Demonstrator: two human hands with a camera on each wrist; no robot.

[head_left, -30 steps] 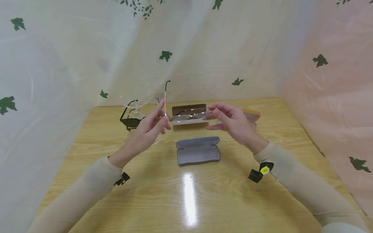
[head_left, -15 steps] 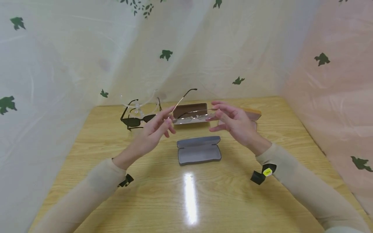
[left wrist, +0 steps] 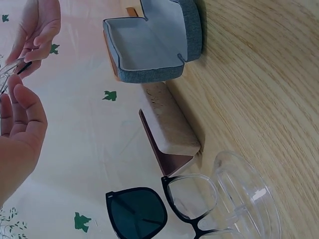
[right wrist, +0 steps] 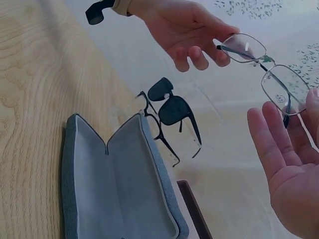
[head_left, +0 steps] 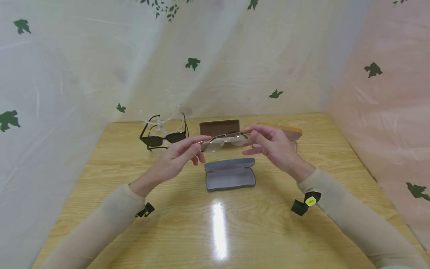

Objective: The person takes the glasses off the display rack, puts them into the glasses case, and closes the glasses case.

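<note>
A pair of thin metal-rimmed eyeglasses (head_left: 215, 145) hangs in the air above the table, both temples folded behind the lenses. My left hand (head_left: 173, 158) pinches the left end of the frame between thumb and fingers. At the other end my right hand (head_left: 273, 147) pinches the hinge corner, its lower fingers spread. From the right wrist side, both lenses of the eyeglasses (right wrist: 285, 89) and the crossed dark temple tips are visible. A grey-blue glasses case (head_left: 230, 178) lies open on the table in front of and below the hands.
Behind the hands stands an open brown case (head_left: 220, 128). An orange-edged case (head_left: 291, 132) sits partly hidden behind my right hand. At back left are black sunglasses (head_left: 153, 141), black-framed glasses (left wrist: 197, 219) and clear goggles (left wrist: 249, 199). A patterned curtain (head_left: 228, 67) closes off the back.
The left temple, upright a second ago, has swung down and in behind the lenses. My left hand has moved slightly right and lower; the right hand has shifted a little right.
</note>
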